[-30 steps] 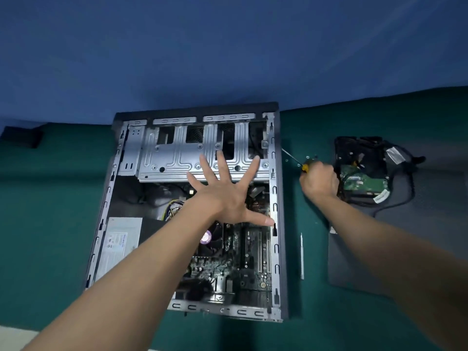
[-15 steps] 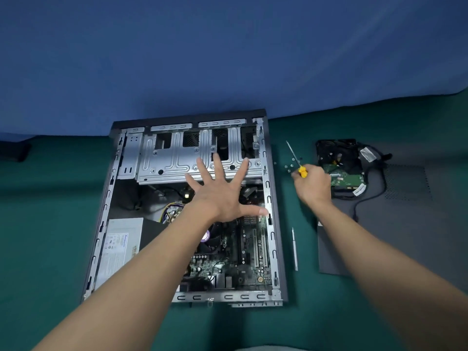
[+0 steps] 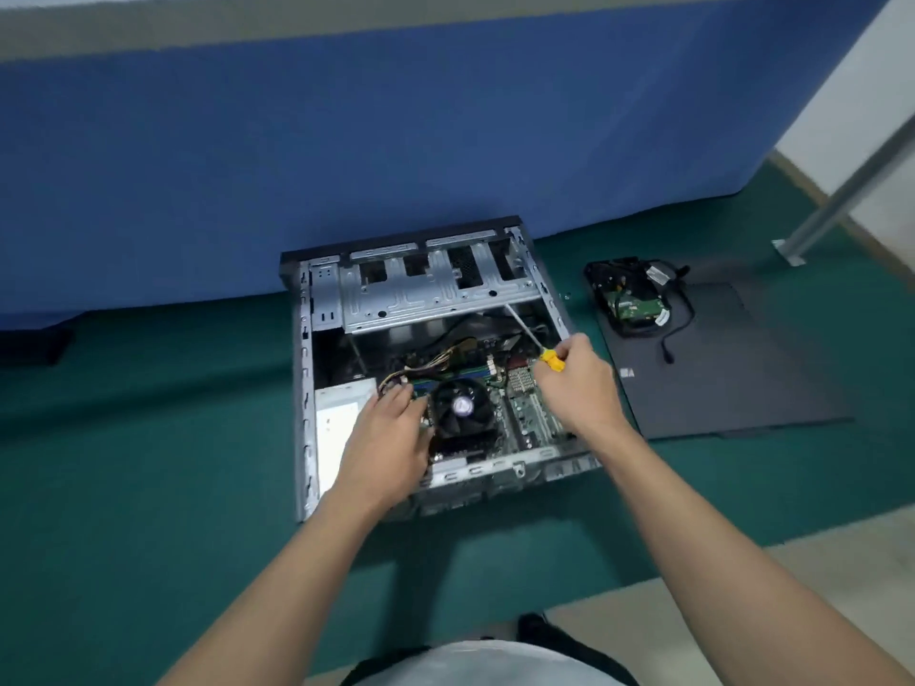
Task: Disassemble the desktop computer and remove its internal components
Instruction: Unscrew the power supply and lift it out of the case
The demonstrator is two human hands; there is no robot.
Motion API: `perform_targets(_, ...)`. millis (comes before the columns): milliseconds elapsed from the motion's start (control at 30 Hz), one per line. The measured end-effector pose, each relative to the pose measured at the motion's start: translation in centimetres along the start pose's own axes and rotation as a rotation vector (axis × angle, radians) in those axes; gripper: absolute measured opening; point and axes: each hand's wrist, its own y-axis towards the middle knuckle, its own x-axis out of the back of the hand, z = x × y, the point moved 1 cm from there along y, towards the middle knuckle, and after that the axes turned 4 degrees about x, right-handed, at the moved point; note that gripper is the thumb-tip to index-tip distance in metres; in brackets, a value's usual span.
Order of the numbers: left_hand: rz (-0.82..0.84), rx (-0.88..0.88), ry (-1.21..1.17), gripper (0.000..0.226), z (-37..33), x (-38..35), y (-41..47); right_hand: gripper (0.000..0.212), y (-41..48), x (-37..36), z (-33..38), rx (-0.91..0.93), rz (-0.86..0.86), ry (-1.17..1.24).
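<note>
The open computer case (image 3: 304, 388) lies on its side on the green mat. Inside I see the silver drive cage (image 3: 426, 294), the motherboard (image 3: 532, 413), the black CPU fan (image 3: 463, 406), the power supply (image 3: 339, 428) and a bundle of cables (image 3: 435, 361). My left hand (image 3: 388, 438) reaches into the case between the power supply and the fan; its fingertips are by the cables, and whether they grip anything I cannot see. My right hand (image 3: 579, 388) grips a yellow-handled screwdriver (image 3: 549, 359), its shaft pointing up and away toward the drive cage.
The case's dark side panel (image 3: 733, 383) lies flat to the right. On its far end sit a removed hard drive (image 3: 636, 307) and black cables (image 3: 678, 324). A blue cloth wall (image 3: 346, 141) stands right behind the case. A metal pole (image 3: 841, 190) stands at far right.
The view pulled back and rose. My left hand dropped from spread over the drive cage into the case by the fan. My right hand carried the screwdriver from the mat over the motherboard.
</note>
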Motion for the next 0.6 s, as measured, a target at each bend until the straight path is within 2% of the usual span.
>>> perform_targets(133, -0.087, -0.003, 0.036, 0.052, 3.2, -0.1, -5.4, 0.011, -5.6, -3.5, 2.1, 0.02, 0.023, -0.004)
perform_targets(300, -0.105, 0.023, -0.074, 0.05, 5.9, 0.1, -9.4, 0.022, -11.4, -7.2, 3.4, 0.062, 0.097, 0.058)
perform_targets(400, -0.173, 0.269, -0.366, 0.057, 7.2, 0.4, -10.9, 0.026, -13.6, -8.4, 3.7, 0.064, 0.136, 0.085)
perform_targets(500, -0.136, 0.554, -0.611, 0.072, 8.0, 0.0, -12.0, 0.029, -15.2, -9.1, 3.7, 0.044, 0.175, 0.158)
perform_targets(600, -0.133, 0.691, -0.759, 0.07, 7.8, -1.1, -12.4, 0.026, -16.9, -10.3, 3.1, 0.019, 0.24, 0.251)
